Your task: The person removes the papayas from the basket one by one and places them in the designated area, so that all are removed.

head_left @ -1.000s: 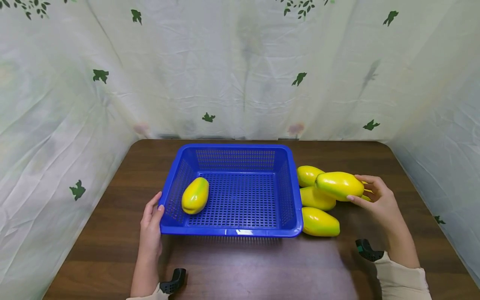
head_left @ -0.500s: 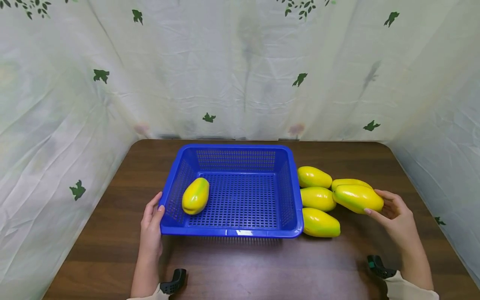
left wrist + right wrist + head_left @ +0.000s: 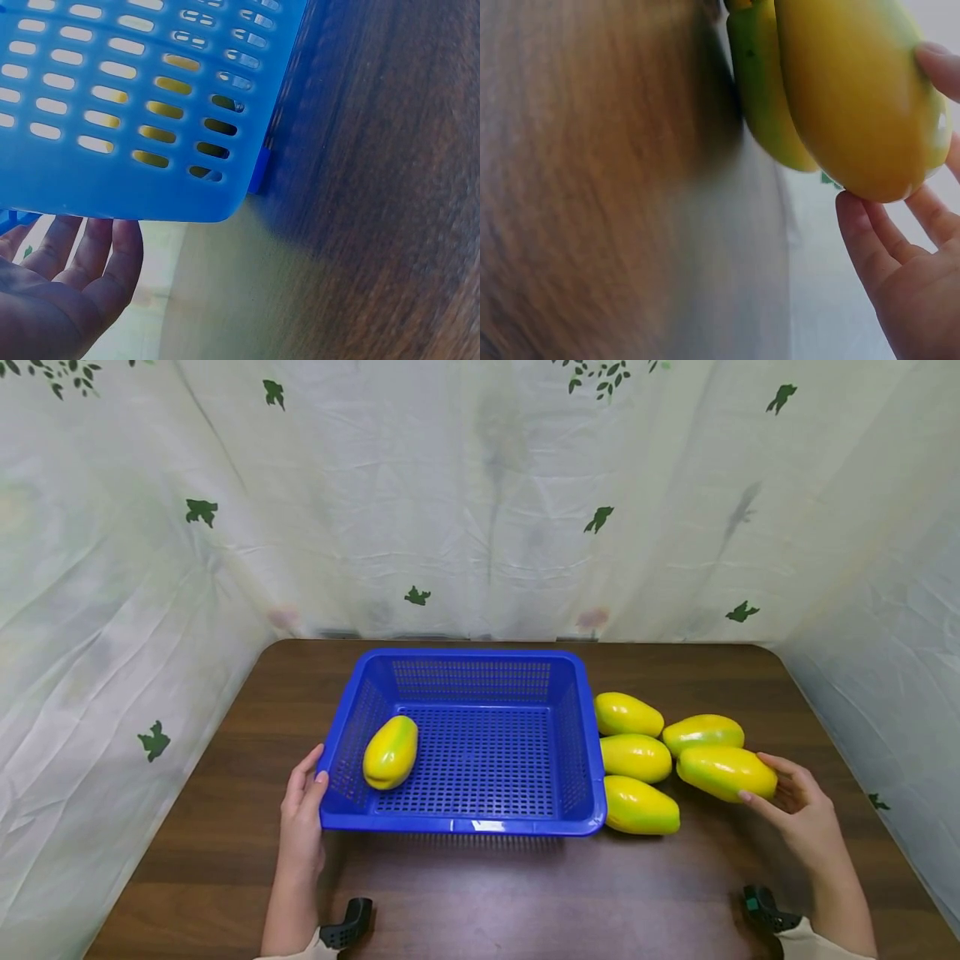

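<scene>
A blue plastic basket (image 3: 480, 822) stands on the table with one yellow-green papaya (image 3: 392, 752) inside, toward its left side. My left hand (image 3: 302, 810) grips the basket's left rim, thumb on top; in the left wrist view its fingers (image 3: 120, 262) curl at the rim. My right hand (image 3: 806, 810) holds another papaya (image 3: 726, 773) by its right end, between thumb and fingers, also seen in the right wrist view as a large papaya (image 3: 862, 97). Whether this papaya touches the table I cannot tell. Just behind it lies a papaya (image 3: 703, 733).
Three more papayas lie in a column along the basket's right side: a rear one (image 3: 628, 714), a middle one (image 3: 636, 757) and a front one (image 3: 641, 806). The brown wooden table (image 3: 487, 893) is bordered by a pale patterned curtain (image 3: 480, 510) at the back and sides.
My right hand has carried its papaya rightward and toward me, down from above the other papayas, uncovering those behind. The left hand and basket have stayed in place.
</scene>
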{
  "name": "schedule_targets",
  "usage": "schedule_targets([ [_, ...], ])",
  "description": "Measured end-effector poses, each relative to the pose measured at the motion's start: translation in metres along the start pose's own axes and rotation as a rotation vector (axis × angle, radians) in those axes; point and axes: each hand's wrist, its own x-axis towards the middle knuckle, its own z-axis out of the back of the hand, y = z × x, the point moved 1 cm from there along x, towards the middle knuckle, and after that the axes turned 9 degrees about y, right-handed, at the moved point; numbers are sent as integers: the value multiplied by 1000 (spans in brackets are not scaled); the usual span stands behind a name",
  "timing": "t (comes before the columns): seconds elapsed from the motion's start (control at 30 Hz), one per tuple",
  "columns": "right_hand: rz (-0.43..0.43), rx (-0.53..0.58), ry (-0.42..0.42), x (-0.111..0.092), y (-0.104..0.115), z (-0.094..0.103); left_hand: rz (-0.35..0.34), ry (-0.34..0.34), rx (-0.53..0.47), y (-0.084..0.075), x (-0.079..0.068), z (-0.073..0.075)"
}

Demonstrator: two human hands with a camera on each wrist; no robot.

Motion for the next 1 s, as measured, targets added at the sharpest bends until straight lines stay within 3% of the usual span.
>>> schedule_targets([
  [0.17,-4,21,19,0,10,-5,-2,-1,3,0,0,0],
  [0.4,-47,-23,58,2,4,-9,-4,-3,1,1,0,0],
  [0.57,-32,-23,100,2,1,-11,-5,-7,1,1,0,0],
  [1.0,-83,-25,115,2,7,-10,-1,-5,16,1,1,0],
])
